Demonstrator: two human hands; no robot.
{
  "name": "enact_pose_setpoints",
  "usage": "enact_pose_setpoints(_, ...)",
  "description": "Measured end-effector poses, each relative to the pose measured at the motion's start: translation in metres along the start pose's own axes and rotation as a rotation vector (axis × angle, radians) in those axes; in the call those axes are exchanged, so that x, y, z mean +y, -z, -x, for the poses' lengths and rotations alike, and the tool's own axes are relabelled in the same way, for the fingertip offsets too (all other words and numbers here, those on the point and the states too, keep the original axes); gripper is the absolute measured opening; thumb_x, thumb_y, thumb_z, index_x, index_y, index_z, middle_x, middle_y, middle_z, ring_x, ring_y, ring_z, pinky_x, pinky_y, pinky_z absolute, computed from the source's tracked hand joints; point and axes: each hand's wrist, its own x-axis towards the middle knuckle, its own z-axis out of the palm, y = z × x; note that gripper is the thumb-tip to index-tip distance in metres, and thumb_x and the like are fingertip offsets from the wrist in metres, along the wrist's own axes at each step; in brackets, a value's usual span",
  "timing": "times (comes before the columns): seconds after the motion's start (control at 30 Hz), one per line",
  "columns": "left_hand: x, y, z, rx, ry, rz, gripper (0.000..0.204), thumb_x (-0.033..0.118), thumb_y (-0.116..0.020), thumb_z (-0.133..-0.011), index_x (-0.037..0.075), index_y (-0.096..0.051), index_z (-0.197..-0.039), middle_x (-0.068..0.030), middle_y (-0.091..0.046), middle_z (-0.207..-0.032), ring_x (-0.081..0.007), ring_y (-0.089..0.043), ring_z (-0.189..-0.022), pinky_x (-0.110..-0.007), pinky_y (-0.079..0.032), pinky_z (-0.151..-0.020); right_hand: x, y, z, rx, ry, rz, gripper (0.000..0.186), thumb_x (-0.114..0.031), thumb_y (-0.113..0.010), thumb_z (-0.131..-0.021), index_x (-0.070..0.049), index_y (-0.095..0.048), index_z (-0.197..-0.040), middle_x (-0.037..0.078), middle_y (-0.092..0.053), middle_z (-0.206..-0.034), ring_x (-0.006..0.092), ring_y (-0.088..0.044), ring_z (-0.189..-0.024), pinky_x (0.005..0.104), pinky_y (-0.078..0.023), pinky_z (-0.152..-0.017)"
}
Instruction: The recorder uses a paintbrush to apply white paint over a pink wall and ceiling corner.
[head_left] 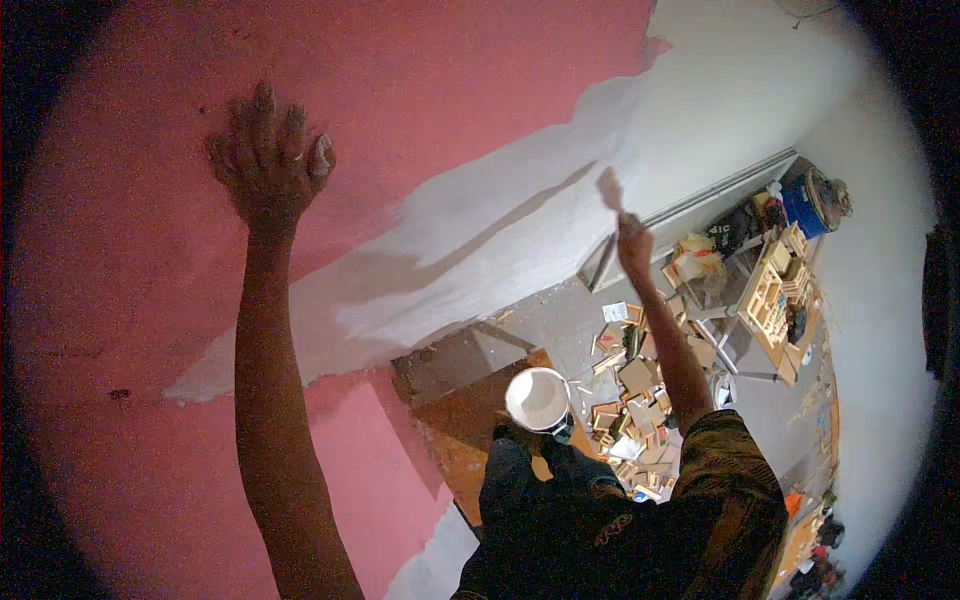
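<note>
Brush-like tool stands near the white patch, gripped in the closed right hand; left hand spreads flat, seemingly empty, against pink wall; apparently mid-coating, the next stroke needs steady pressure

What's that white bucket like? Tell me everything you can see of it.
The bucket is round, white, apparently plastic, and open-topped, with a pale interior; whether it holds anything is unclear. It appears upright on a brown, wooden-looking surface, close to the person's legs. Neither left hand nor right hand touches it.
</note>
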Motion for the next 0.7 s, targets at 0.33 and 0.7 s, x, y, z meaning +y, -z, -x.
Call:
enact_pose_setpoints(0.33, -0.005, -0.002, -0.004, 0.029, -0.006, 0.017, 0.055, 0.042, -0.042, -0.083, 0.023, -0.026, -0.132, -0.0069, -0.036, -0.133, -0.0312, -0.037, -0.118, -0.055, -0.020, -0.097, -0.080, -0.065, 0.026, -0.164, -0.023, -0.124, 0.025, -0.016, -0.036, -0.089, 0.002, -0.051, -0.096, 0.025, -0.056, -0.086, 0.0397, -0.054, -0.080, 0.0460, -0.043, -0.070)
enact_pose_setpoints(0.7, -0.002, 0.006, -0.004, -0.043, 0.042, 0.092, 0.050, 0.041, -0.045, -0.081, 0.020, -0.035, -0.125, -0.0066, -0.033, -0.135, -0.0301, -0.032, -0.123, -0.056, -0.020, -0.098, -0.213, -0.092, 0.260, -1.017, 0.257, -0.206, 0.021, -0.011, -0.047, -0.080, 0.002, -0.049, -0.097, 0.020, -0.055, -0.096, 0.0341, -0.056, -0.084, 0.0431, -0.045, -0.067)
